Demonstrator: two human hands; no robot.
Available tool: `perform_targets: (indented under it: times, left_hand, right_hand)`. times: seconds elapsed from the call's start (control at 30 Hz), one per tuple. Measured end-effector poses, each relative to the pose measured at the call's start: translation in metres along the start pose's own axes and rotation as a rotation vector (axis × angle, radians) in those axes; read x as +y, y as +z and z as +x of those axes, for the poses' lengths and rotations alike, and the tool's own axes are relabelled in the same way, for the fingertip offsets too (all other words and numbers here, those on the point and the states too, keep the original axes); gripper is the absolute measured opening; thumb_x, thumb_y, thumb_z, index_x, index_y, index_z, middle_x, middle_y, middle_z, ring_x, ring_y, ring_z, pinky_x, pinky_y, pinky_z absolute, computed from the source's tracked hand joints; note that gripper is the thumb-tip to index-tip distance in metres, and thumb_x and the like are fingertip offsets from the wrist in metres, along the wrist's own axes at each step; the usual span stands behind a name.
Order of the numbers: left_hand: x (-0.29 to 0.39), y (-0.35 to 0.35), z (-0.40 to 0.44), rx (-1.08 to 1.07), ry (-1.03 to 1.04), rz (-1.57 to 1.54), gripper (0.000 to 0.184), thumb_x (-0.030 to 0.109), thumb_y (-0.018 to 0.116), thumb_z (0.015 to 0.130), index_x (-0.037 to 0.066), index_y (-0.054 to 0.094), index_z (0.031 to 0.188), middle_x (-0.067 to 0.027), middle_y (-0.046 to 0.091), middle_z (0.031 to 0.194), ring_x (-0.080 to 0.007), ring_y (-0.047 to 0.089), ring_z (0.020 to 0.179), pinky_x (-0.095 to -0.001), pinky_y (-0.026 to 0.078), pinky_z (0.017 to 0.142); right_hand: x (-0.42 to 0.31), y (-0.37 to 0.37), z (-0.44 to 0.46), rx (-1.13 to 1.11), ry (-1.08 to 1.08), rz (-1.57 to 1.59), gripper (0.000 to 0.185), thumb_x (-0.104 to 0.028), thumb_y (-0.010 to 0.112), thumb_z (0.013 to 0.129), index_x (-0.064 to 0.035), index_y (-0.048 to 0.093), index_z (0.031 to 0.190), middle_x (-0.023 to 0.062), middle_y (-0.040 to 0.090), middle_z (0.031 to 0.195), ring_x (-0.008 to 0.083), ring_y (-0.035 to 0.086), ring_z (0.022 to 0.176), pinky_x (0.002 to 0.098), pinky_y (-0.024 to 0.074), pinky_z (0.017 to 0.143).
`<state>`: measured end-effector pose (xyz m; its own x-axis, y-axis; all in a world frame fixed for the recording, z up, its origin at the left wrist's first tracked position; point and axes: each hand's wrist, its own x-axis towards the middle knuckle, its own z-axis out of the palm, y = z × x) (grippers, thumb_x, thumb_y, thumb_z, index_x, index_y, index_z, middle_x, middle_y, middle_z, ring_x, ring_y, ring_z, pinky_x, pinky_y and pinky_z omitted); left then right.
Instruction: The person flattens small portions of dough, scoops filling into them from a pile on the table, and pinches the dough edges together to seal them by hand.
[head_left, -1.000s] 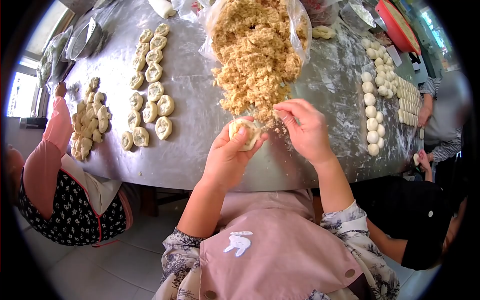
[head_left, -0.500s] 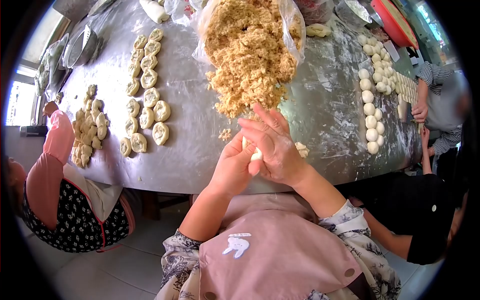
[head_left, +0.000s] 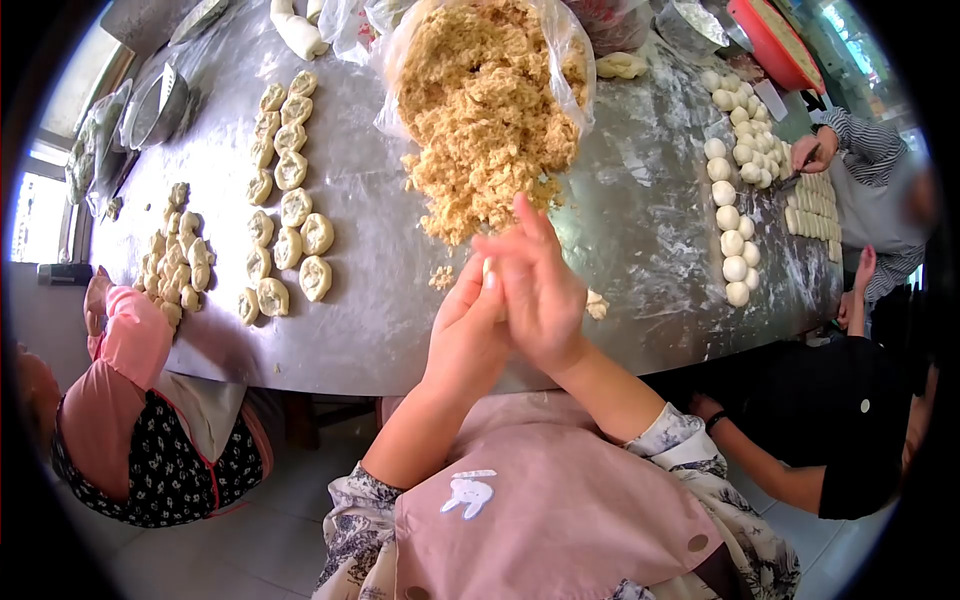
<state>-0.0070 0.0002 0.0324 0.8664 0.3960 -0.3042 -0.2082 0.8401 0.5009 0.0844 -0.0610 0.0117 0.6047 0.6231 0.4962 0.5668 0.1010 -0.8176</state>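
My left hand (head_left: 468, 325) and my right hand (head_left: 542, 300) are pressed together above the table's near edge. Between them is a small piece of pale dough (head_left: 489, 268), mostly hidden by my palms and fingers. The left fingers wrap behind it, while the right hand lies against them with some fingers stretched upward. Just beyond my fingertips spreads a heap of crumbly tan filling (head_left: 490, 120), spilling from a clear plastic bag (head_left: 568, 60). A small crumb of filling (head_left: 441, 277) lies left of my hands, and a pale lump (head_left: 597, 305) lies to their right.
Rows of shaped dough pieces (head_left: 296, 207) lie to the left, with a pile of dough lumps (head_left: 178, 258) farther out. Rows of round dough balls (head_left: 731, 243) stand at right, near a co-worker's hand (head_left: 815, 148) holding a blade. A red basin (head_left: 775, 45) sits far right.
My right hand has turned more upright against the left, and less dough shows. The right co-worker's blade hand has moved away from the cut pieces; the left co-worker's arm has shifted down.
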Motion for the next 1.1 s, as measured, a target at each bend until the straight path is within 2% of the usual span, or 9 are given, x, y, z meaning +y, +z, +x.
perform_targets:
  times: [0.1,0.23,0.37,0.5,0.67,0.73,0.9,0.93,1.1]
  left_hand:
    - [-0.006,0.018,-0.004,-0.017,0.259,-0.016,0.047,0.016,0.044,0.100,0.002,0.031,0.143,-0.0120,0.048,0.136,-0.0243,0.050,0.122,-0.0351,0.039,0.104]
    - [-0.010,-0.007,-0.003,-0.052,0.594,0.684,0.042,0.025,0.041,0.102,0.001,0.041,0.135,-0.0137,0.050,0.133,-0.0222,0.050,0.120,-0.0350,0.037,0.104]
    - [0.001,-0.011,-0.002,0.077,0.802,0.951,0.026,0.021,0.049,0.099,0.003,0.067,0.102,-0.0120,0.059,0.110,-0.0198,0.059,0.093,-0.0278,0.045,0.085]
    - [0.000,-0.003,0.008,0.011,0.928,0.980,0.041,0.036,0.041,0.100,0.007,0.070,0.108,-0.0176,0.054,0.119,-0.0257,0.043,0.119,-0.0400,0.036,0.098]
    - [0.006,-0.009,0.000,-0.148,0.433,0.821,0.115,0.086,0.005,0.077,-0.002,0.030,0.146,-0.0091,-0.016,0.158,-0.0208,-0.009,0.145,-0.0426,0.008,0.115]
    - [0.004,-0.017,0.003,-0.195,0.493,0.656,0.117,0.089,0.006,0.074,0.000,0.020,0.149,-0.0075,-0.018,0.157,-0.0214,-0.010,0.145,-0.0433,0.005,0.116]
    - [0.016,-0.017,0.004,-0.338,0.421,0.920,0.121,0.080,0.045,0.077,-0.006,-0.003,0.148,-0.0279,-0.010,0.155,-0.0371,-0.005,0.145,-0.0443,0.007,0.116]
    - [0.010,-0.016,0.005,-0.312,0.452,0.822,0.132,0.067,0.070,0.070,-0.007,-0.008,0.147,-0.0295,-0.008,0.154,-0.0379,-0.001,0.145,-0.0448,0.012,0.115]
    - [0.010,-0.008,-0.002,-0.492,0.386,1.217,0.119,0.029,0.080,0.068,-0.010,-0.001,0.146,-0.0340,0.005,0.151,-0.0432,0.009,0.143,-0.0447,0.020,0.114]
  right_hand:
    - [-0.018,0.002,0.011,0.187,0.502,0.557,0.035,-0.026,0.042,0.102,0.0014,0.056,0.119,0.0132,0.068,0.105,0.0301,0.053,0.123,0.0400,0.0338,0.107]
    - [-0.020,0.004,0.004,0.020,0.296,0.731,0.061,-0.039,0.038,0.102,0.0064,0.030,0.142,0.0202,0.039,0.144,0.0251,0.030,0.138,0.0376,0.0273,0.111]
    - [-0.037,0.003,-0.006,-0.229,0.297,0.511,0.087,-0.049,0.052,0.094,0.0080,0.013,0.147,0.0238,0.022,0.151,0.0332,0.022,0.141,0.0409,0.0242,0.112]
    - [-0.030,0.007,-0.006,-0.203,0.231,0.547,0.053,-0.039,0.060,0.092,0.0030,0.053,0.123,0.0221,0.046,0.131,0.0270,0.045,0.124,0.0374,0.0372,0.101]
    - [-0.038,-0.004,0.004,-0.099,0.510,0.352,0.022,-0.021,0.054,0.097,-0.0001,0.062,0.096,0.0062,0.062,0.079,0.0143,0.061,0.076,0.0282,0.0488,0.067]
    - [-0.029,-0.008,0.007,-0.097,0.521,0.433,0.020,-0.017,0.053,0.098,0.0011,0.062,0.094,0.0058,0.065,0.071,0.0155,0.063,0.067,0.0281,0.0500,0.060]
    - [-0.024,-0.011,0.002,-0.196,0.154,0.095,0.030,-0.015,0.051,0.098,0.0030,0.053,0.121,0.0254,0.057,0.118,0.0323,0.058,0.109,0.0373,0.0485,0.087]
    - [-0.021,-0.008,-0.001,-0.204,0.031,0.058,0.037,-0.016,0.050,0.098,0.0037,0.049,0.129,0.0296,0.051,0.129,0.0363,0.053,0.121,0.0398,0.0462,0.095]
    - [-0.004,-0.019,0.000,-0.343,0.105,-0.047,0.072,-0.045,0.042,0.099,0.0073,0.023,0.144,0.0319,0.010,0.152,0.0460,0.007,0.143,0.0472,0.0162,0.114]
